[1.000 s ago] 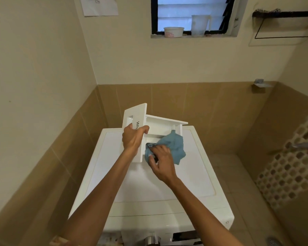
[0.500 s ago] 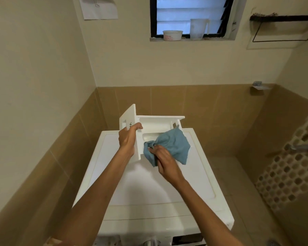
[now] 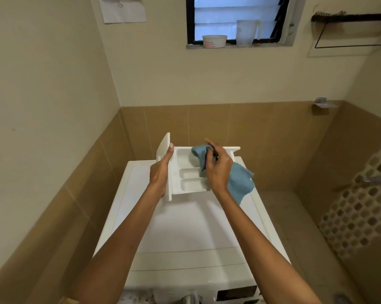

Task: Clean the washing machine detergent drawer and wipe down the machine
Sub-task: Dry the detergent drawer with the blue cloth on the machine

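A white plastic detergent drawer (image 3: 190, 184) sits in the middle of the frame, over the far end of the white front-loading washing machine (image 3: 185, 229). It is tilted so that its moulded compartments face the camera; whether its lower corner touches the machine's flat top cannot be told. The left hand (image 3: 160, 174) grips the drawer's flat front panel, with the thumb lying up the panel's inner face and the fingers hidden behind it. The right hand (image 3: 218, 170) is curled around a bunched light-blue cleaning cloth (image 3: 240, 183). It presses one end into the drawer's far compartment while the loose end hangs past the wrist on the drawer's right side. At the top centre of the frame, a small white tub (image 3: 214, 41) and a translucent plastic jug (image 3: 246, 32) stand on the sill of a black-framed louvre window (image 3: 190, 20). A sheet of white paper (image 3: 123, 9) hangs on the wall at the upper left, and a black wire rack (image 3: 349, 31) is mounted at the upper right.
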